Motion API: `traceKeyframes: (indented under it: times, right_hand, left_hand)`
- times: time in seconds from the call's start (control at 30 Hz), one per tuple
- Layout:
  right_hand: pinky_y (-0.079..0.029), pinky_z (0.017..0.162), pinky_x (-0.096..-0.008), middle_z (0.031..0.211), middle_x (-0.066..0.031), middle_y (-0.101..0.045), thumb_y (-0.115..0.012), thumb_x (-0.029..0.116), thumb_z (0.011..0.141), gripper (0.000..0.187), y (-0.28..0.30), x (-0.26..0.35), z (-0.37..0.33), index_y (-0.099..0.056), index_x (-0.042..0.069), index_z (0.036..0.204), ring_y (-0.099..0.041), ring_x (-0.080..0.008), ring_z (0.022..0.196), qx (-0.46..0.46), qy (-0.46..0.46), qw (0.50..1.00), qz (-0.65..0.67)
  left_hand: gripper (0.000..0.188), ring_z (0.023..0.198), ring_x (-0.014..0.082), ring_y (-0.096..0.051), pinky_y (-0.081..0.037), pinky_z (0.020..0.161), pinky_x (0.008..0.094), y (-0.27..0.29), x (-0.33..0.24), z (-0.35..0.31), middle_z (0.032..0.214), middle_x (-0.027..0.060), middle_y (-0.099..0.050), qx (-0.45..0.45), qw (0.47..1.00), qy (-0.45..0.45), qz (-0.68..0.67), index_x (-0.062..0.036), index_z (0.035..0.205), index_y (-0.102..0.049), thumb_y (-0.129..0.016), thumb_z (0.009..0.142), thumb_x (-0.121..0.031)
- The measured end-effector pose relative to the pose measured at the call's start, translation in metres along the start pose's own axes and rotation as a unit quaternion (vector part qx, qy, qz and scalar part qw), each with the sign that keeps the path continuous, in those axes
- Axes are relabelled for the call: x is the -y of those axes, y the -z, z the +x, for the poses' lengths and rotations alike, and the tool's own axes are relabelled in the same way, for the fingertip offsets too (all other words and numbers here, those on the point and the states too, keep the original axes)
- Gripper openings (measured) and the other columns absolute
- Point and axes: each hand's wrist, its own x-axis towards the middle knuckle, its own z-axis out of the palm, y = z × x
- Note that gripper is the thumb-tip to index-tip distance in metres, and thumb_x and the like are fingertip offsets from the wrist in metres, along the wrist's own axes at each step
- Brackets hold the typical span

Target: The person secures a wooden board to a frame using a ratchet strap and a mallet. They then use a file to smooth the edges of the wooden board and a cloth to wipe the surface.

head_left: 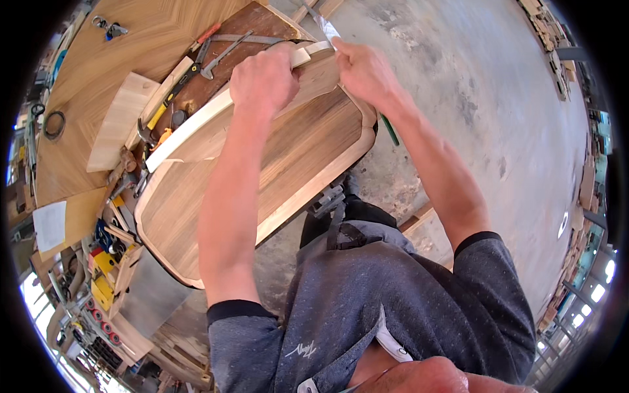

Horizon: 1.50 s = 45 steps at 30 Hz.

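Observation:
A long wooden panel with rounded corners (282, 177) and a pale raised border lies in front of me. At its far end, my left hand (265, 77) is closed around a curved pale wooden strip (196, 131), whose end (301, 57) shows beside my fingers. Just right of it, my right hand (363, 71) grips a flat, shiny, blade-like metal tool (327, 27) at the panel's far corner. The tool's exact kind is unclear, and my fingers hide part of it. A thin green rod or handle (389, 130) shows below my right wrist.
Left of the panel is a wood-topped bench (72, 131) carrying a caliper (226, 56), a yellow-and-black tool (173, 98), a hammer (145, 133), a pale board (121, 121) and a paper sheet (50, 226). Concrete floor (485, 98) extends right; stacked timber (550, 46) lines the far side.

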Motion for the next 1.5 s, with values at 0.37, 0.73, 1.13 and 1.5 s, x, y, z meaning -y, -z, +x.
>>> traceKeyframes:
  times: [0.37,0.73,1.13,1.5]
  right_hand:
    - [-0.052,0.069,-0.0526,0.084,-0.0307,-0.065,-0.05,0.013,0.101,0.034,-0.001,0.019,-0.012,-0.067,0.004,0.129,-0.066,-0.0473,0.079,0.025,0.079,0.995,-0.062]
    - [-0.051,0.065,-0.0539,0.079,-0.0287,-0.065,-0.05,0.013,0.102,0.036,-0.005,0.015,-0.001,-0.06,0.005,0.135,-0.065,-0.0464,0.072,0.038,0.067,0.994,-0.073]
    - [-0.052,0.067,-0.0518,0.081,-0.0266,-0.067,-0.047,0.013,0.103,0.037,-0.006,0.02,-0.013,-0.065,0.006,0.134,-0.064,-0.0465,0.073,-0.013,0.111,0.992,-0.059]
    - [-0.055,0.07,-0.0529,0.078,-0.0307,-0.067,-0.046,0.012,0.101,0.032,0.0,0.021,0.004,-0.064,0.002,0.127,-0.068,-0.0475,0.078,0.01,0.041,0.999,-0.016]
  left_hand:
    - [0.033,0.089,0.0389,-0.074,-0.058,0.077,0.0513,-0.002,0.006,0.001,0.092,0.0163,-0.076,-0.007,1.0,0.013,0.002,-0.0072,0.098,-0.068,-0.075,0.09,-0.038]
    - [0.034,0.09,0.039,-0.073,-0.058,0.079,0.0511,0.003,0.007,0.012,0.093,0.0173,-0.076,0.008,1.0,0.002,-0.003,-0.0063,0.1,-0.068,-0.074,0.09,-0.039]
    - [0.035,0.089,0.0371,-0.074,-0.058,0.078,0.0495,0.002,0.01,0.01,0.089,0.0161,-0.076,-0.001,1.0,0.011,0.0,-0.0068,0.098,-0.068,-0.076,0.089,-0.039]
    - [0.035,0.093,0.039,-0.073,-0.058,0.081,0.0507,0.0,0.007,0.01,0.094,0.0163,-0.076,0.015,1.0,0.006,-0.005,-0.0078,0.099,-0.07,-0.074,0.09,-0.041]
